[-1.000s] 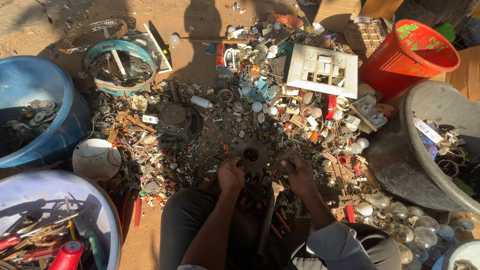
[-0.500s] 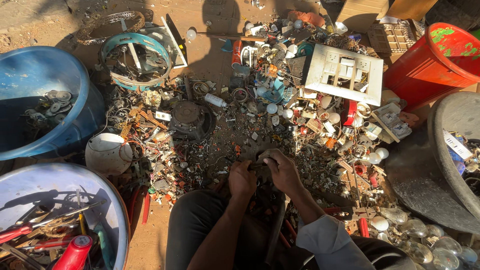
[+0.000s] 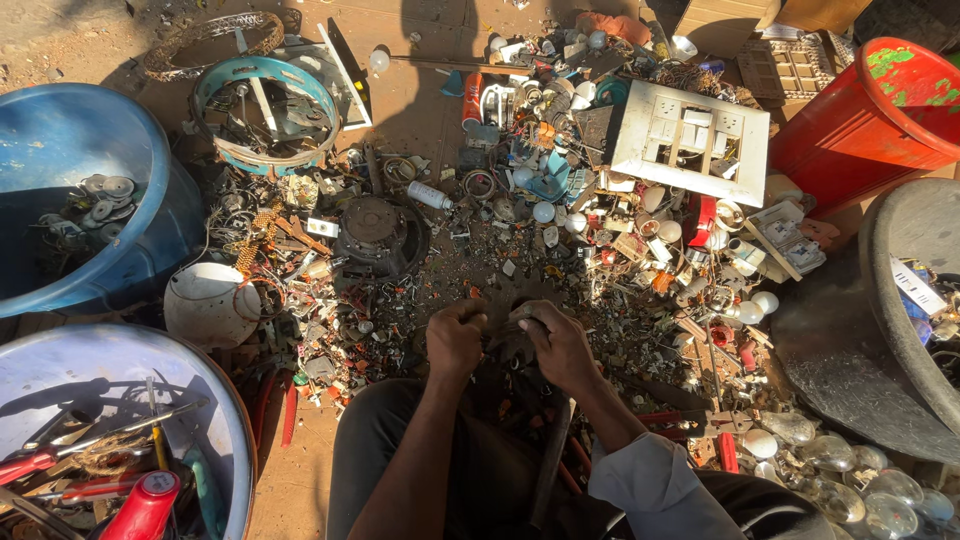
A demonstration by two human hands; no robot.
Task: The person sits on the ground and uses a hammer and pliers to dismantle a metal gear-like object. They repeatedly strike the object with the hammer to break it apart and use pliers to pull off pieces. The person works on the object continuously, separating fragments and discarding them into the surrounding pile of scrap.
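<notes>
**Q:** Sunlit bare ground [image 3: 420, 110], heaped with scrap. What surrounds the person sitting there?

**A:** Broken metal parts, bulbs and plastic bits cover the dirt. A blue tub [image 3: 75, 200] sits far left, a red bucket [image 3: 860, 110] far right, and a white panel [image 3: 690, 140] lies beyond the heap. A basin of hand tools [image 3: 110, 440] is at lower left.

**Q:** Where are the hands?

**A:** Both meet low in the middle, just above the knees. The left hand [image 3: 455, 340] is curled closed against one side of a small dark metal part [image 3: 512, 345]. The right hand [image 3: 560, 345] wraps the other side, fingers closed over it. The part is mostly hidden between them, so its shape cannot be told.

**Q:** How would this grip work best?

**A:** Judging by the pose, one hand should brace the part firmly while the other works at it, kept close to the lap so loosened pieces do not drop into the heap.
</notes>
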